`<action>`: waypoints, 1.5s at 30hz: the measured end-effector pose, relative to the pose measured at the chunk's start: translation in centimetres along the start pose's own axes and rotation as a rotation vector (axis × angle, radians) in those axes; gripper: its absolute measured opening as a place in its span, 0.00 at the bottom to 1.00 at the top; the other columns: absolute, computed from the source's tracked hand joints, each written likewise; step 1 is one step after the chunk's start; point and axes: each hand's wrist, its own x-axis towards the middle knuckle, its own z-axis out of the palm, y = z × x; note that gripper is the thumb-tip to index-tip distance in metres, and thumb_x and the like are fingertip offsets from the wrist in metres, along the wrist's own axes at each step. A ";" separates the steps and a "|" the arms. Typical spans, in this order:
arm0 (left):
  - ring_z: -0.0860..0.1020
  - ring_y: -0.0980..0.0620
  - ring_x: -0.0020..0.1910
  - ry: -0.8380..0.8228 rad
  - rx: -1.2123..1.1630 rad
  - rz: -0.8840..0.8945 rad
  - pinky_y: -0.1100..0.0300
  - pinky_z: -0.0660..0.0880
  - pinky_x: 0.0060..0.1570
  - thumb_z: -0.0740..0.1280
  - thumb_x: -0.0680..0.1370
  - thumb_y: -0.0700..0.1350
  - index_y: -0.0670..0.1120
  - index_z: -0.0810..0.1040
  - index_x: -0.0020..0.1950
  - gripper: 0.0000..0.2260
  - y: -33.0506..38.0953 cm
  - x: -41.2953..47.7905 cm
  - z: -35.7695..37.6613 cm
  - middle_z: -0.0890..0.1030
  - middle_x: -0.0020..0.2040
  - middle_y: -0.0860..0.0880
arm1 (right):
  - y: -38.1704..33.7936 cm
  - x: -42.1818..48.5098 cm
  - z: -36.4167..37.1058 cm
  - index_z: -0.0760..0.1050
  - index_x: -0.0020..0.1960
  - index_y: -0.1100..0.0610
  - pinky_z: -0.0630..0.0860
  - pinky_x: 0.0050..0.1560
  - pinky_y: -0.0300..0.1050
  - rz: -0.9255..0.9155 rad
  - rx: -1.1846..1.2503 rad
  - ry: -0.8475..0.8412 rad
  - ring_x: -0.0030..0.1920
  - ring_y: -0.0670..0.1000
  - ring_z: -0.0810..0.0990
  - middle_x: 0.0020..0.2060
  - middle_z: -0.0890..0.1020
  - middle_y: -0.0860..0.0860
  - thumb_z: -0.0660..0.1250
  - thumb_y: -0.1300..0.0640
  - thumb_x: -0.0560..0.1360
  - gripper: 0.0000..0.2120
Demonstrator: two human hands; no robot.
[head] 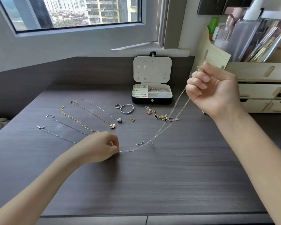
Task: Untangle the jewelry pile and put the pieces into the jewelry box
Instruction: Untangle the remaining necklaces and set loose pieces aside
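A thin silver chain (162, 132) is stretched between two hands — pinched low by the left hand (102, 146), gripped high at the right by the curled fingers of the right hand (212, 90).

Nothing written can be read anywhere in the frame: no text, label, brand, number or sign. The packages (266, 38) standing in the wooden organizer (256, 71) at the upper right are too blurred to show any print. The small round snap (152, 100) on the front of the jewelry box (139, 101) at upper centre is too small to tell whether it carries a mark.
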 end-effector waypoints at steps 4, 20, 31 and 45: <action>0.71 0.54 0.38 0.031 0.137 -0.020 0.64 0.65 0.32 0.60 0.77 0.45 0.51 0.77 0.43 0.07 0.1 -0.7 0.0 0.72 0.38 0.57 | -0.6 0.2 -1.3 0.61 0.29 0.54 0.55 0.25 0.37 -0.024 0.055 0.023 0.25 0.45 0.57 0.24 0.62 0.47 0.67 0.62 0.64 0.14; 0.64 0.57 0.28 -0.137 -0.628 0.010 0.65 0.61 0.31 0.62 0.69 0.41 0.48 0.76 0.30 0.09 0.8 -1.1 -2.5 0.68 0.27 0.55 | 4.5 -1.8 -6.2 0.70 0.33 0.51 0.65 0.32 0.36 0.094 -1.932 -0.055 0.33 0.45 0.72 0.29 0.73 0.43 0.70 0.59 0.70 0.11; 0.65 0.54 0.29 -0.155 -1.125 0.243 0.64 0.63 0.29 0.60 0.66 0.39 0.46 0.75 0.30 0.07 3.5 -0.3 -5.7 0.69 0.31 0.50 | 8.4 -3.2 -4.7 0.77 0.57 0.43 0.56 0.62 0.42 -0.068 -1.948 -0.553 0.59 0.45 0.65 0.56 0.74 0.43 0.68 0.47 0.74 0.12; 0.63 0.52 0.28 -0.008 -1.572 0.250 0.64 0.65 0.28 0.53 0.65 0.40 0.45 0.71 0.27 0.10 1.4 -0.7 -6.7 0.66 0.31 0.49 | 8.1 -1.9 -6.3 0.74 0.45 0.48 0.61 0.52 0.38 -0.012 -2.080 -0.593 0.46 0.43 0.69 0.42 0.73 0.41 0.64 0.54 0.77 0.03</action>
